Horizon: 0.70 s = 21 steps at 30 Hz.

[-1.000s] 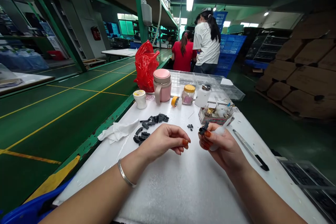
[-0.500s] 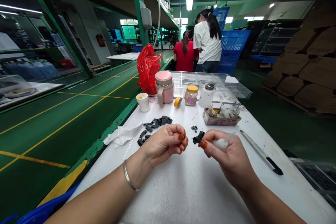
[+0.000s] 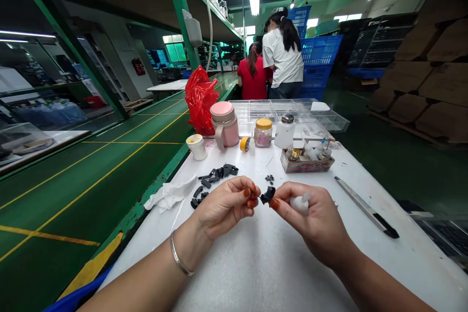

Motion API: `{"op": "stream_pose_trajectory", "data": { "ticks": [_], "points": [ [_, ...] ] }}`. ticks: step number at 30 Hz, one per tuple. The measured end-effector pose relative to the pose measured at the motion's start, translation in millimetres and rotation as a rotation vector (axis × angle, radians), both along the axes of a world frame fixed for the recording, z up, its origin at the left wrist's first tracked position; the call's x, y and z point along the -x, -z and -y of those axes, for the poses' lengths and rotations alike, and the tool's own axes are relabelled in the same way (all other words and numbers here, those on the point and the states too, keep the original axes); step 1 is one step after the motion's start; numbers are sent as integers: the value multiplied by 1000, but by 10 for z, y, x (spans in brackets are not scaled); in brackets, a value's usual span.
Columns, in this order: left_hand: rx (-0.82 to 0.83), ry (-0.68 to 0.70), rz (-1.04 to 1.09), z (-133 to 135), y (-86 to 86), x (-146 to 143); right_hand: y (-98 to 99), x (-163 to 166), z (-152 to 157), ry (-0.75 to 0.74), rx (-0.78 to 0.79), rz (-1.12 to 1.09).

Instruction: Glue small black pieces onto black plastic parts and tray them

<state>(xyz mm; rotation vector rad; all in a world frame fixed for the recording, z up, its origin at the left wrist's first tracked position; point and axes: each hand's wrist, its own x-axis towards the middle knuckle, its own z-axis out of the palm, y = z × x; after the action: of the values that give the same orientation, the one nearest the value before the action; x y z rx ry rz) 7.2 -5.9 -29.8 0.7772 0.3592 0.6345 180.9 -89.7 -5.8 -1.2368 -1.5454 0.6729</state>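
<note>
My right hand (image 3: 310,217) pinches a small black plastic part (image 3: 267,194) between thumb and forefinger and also grips a small white squeeze bottle (image 3: 300,203) in its other fingers. My left hand (image 3: 226,202) is curled, its fingertips pinched together right beside the black part; what they hold, if anything, is too small to make out. Both hands hover over the white table (image 3: 263,263). A pile of black parts (image 3: 214,178) lies just beyond the left hand, and a few tiny black pieces (image 3: 269,178) lie beyond the right.
A crumpled white cloth (image 3: 170,193) lies at the left table edge. At the back stand a pink mug (image 3: 224,124), jars (image 3: 263,131), a tape roll (image 3: 244,144) and a small box of bottles (image 3: 307,158). A long knife (image 3: 365,207) lies right. Two people (image 3: 270,66) stand far off.
My hands have come together: the right hand brought the black part leftward to meet the left hand's fingertips. The view has shifted slightly.
</note>
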Motion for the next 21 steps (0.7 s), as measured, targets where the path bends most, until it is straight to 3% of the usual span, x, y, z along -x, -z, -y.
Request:
{"op": "stream_pose_trajectory", "data": {
  "ticks": [21],
  "points": [
    [2, 50, 118, 52, 4, -26, -4, 40, 41, -33, -168, 42]
  ]
}}
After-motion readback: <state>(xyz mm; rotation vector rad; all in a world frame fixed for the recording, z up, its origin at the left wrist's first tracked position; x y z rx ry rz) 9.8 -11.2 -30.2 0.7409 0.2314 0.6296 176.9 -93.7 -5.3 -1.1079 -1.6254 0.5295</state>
